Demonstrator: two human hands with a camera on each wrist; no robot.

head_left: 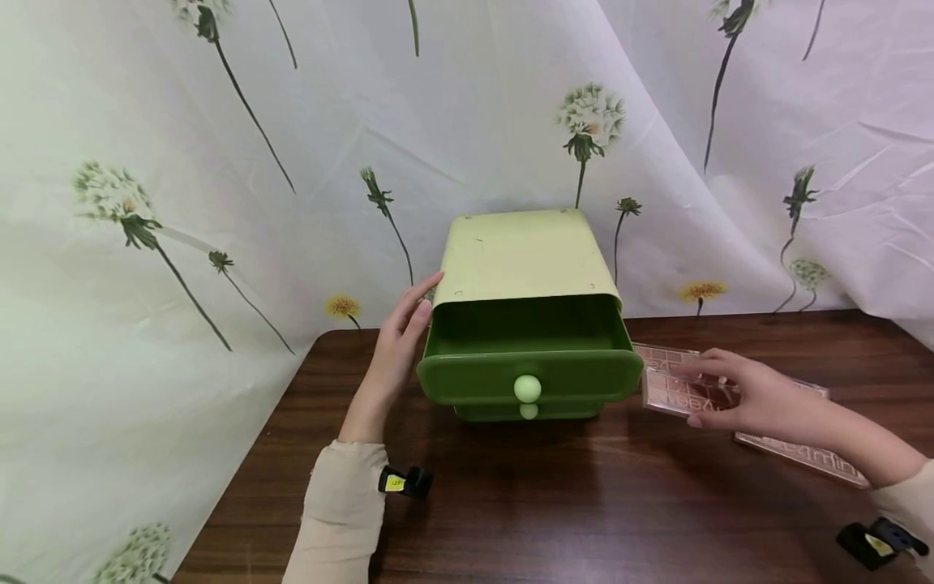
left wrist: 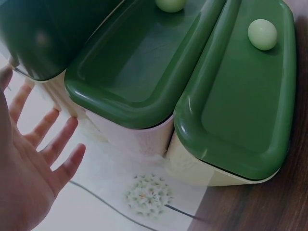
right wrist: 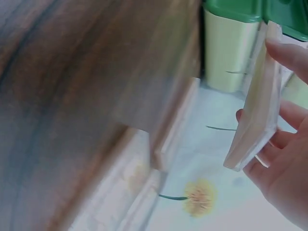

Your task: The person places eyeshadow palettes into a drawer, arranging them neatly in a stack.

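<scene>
A cream drawer cabinet (head_left: 521, 255) with green drawer fronts and pale round knobs stands on the table. Its top drawer (head_left: 467, 380) is pulled out, and its visible inside holds nothing. My left hand (head_left: 394, 345) is at the cabinet's left side, its fingertips at the upper edge; in the left wrist view the left hand (left wrist: 29, 168) has its fingers spread. To the right of the drawer, my right hand (head_left: 766, 401) pinches a flat, clear-lidded eyeshadow palette (head_left: 667, 391) between thumb and fingers. Edge-on, this palette (right wrist: 255, 108) appears raised off the table in the right wrist view.
More palettes lie on the table at the right: one (head_left: 806, 461) under the right forearm, another (head_left: 660, 355) behind the held one. Two lower drawers (left wrist: 236, 96) are closed. A dandelion-print cloth (head_left: 481, 105) hangs behind the dark wooden table (head_left: 569, 511).
</scene>
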